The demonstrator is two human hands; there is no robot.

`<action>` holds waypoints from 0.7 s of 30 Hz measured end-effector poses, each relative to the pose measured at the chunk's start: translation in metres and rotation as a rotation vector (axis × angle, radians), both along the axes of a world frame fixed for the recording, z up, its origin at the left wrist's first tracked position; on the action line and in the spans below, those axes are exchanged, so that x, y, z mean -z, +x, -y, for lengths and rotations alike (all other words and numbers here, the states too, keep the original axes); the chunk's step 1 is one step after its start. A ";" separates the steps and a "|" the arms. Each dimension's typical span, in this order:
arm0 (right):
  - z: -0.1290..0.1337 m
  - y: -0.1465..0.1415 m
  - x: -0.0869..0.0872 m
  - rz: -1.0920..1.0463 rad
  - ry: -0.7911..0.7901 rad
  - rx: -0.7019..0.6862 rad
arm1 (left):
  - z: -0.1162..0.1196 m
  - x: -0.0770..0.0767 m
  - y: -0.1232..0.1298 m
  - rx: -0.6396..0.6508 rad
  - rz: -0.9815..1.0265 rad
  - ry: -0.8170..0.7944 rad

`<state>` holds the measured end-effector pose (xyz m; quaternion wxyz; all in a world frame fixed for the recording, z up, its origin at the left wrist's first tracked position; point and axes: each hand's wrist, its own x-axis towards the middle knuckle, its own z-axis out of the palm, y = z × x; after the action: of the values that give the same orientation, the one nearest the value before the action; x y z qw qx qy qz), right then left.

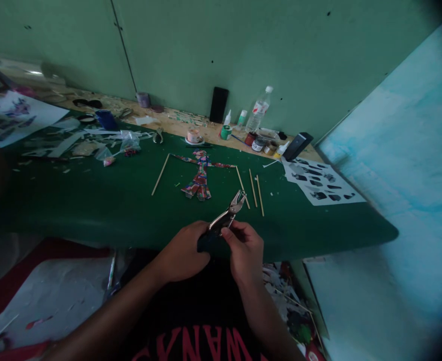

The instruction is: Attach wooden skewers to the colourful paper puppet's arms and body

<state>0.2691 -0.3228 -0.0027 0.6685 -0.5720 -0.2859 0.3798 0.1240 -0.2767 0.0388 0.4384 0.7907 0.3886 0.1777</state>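
Note:
A metal hole-punch-like plier points up and to the right above the front part of the green table. My left hand is closed at its lower end, around something dark. My right hand is closed at the plier's lower right side, thumb and fingers pressed together there. Beyond the tool lies a patterned paper figure with outstretched arms. One thin stick slants down from its left arm end, and another stick from the right one. Two more sticks lie to the right.
Along the back stand a clear bottle, a black phone and small paint jars. A printed sheet lies at the right beside a dark box. Paper scraps and another pair of pliers are at the left.

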 end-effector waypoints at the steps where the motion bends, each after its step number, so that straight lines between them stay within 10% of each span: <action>1: 0.000 0.000 0.000 0.011 -0.005 0.002 | 0.000 0.000 0.000 0.002 0.009 -0.006; 21: -0.001 -0.002 -0.007 0.055 -0.007 -0.023 | 0.001 0.002 0.000 -0.037 0.011 0.031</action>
<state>0.2669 -0.3215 0.0042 0.6537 -0.5813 -0.3094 0.3729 0.1241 -0.2773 0.0366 0.4250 0.7891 0.3980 0.1960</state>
